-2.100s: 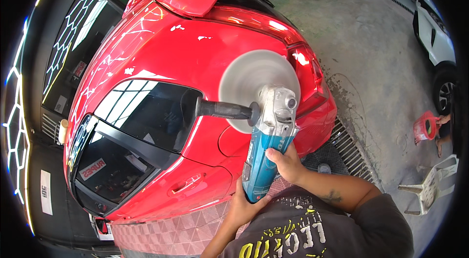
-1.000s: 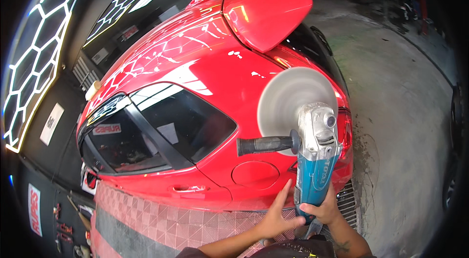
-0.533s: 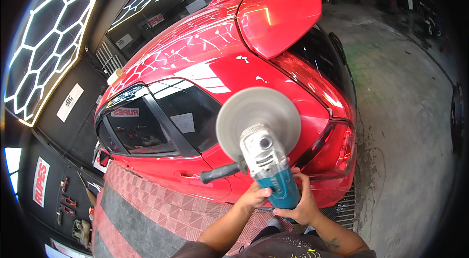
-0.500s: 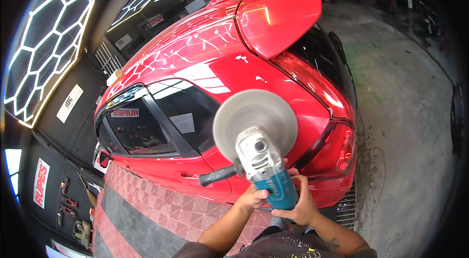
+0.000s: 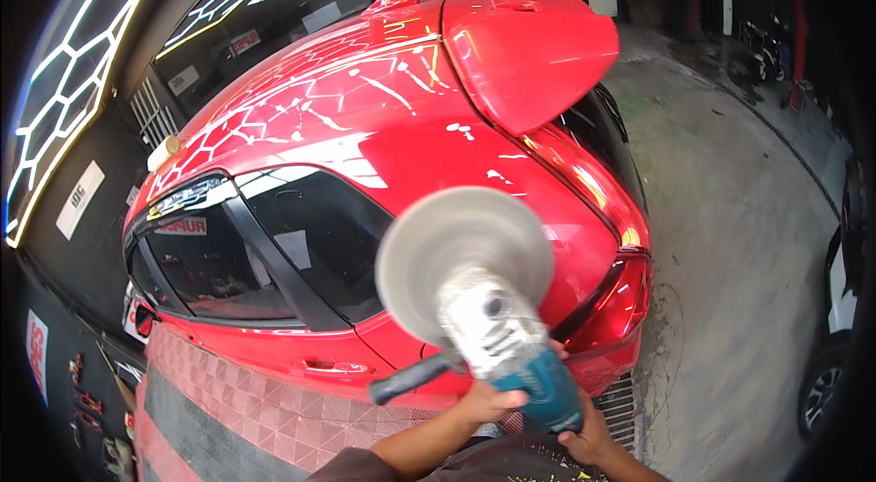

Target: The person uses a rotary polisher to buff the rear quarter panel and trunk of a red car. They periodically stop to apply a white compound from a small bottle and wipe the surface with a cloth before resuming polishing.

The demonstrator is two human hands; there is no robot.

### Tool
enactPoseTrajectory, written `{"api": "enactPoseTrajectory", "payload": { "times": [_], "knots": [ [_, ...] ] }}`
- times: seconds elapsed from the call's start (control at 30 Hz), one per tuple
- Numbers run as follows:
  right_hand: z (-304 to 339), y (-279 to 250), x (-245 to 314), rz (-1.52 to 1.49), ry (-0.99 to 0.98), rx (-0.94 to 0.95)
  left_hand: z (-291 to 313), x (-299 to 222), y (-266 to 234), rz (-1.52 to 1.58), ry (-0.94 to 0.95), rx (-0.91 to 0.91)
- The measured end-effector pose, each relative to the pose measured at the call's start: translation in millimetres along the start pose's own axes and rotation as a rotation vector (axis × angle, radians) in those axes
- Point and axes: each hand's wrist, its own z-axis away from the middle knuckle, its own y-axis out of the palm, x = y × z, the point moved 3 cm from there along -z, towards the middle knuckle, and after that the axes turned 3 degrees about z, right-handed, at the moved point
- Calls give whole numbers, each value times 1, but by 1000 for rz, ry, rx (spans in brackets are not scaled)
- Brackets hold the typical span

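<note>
Power polisher (image 5: 499, 329), one, teal and silver: in your two hands, near centre, head tilted far and left. Left hand (image 5: 491, 404): fingers closed around the forward part of the teal housing. Right hand (image 5: 589, 436): gripping the housing's rear end, nearest you. Round pad (image 5: 429, 258), one, pale, blurred: in front of the car's rear side panel; whether it touches, you cannot tell. Side handle (image 5: 408, 379), black: juts left, outside your grip. Red car (image 5: 429, 149): window edge (image 5: 381, 286) just left of the pad; tail light (image 5: 610, 304) to the right, apart from it. Room: wide concrete floor (image 5: 730, 181) on the right, between the car and a white vehicle (image 5: 837, 290); tiled floor (image 5: 260, 391) on the near left, along the car's lower edge.
</note>
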Motion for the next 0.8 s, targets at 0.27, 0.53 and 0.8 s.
{"api": "enactPoseTrajectory", "payload": {
  "times": [0.27,0.53,0.8],
  "knots": [
    [58,-72,-19,-248,266,-183,-53,37,64,-208,-36,-134],
    [16,-130,32,-252,234,139,-78,0,101,-66,4,-328],
    [-36,-148,112,-234,-22,309,-97,-58,109,73,209,-271]
  ]
}}
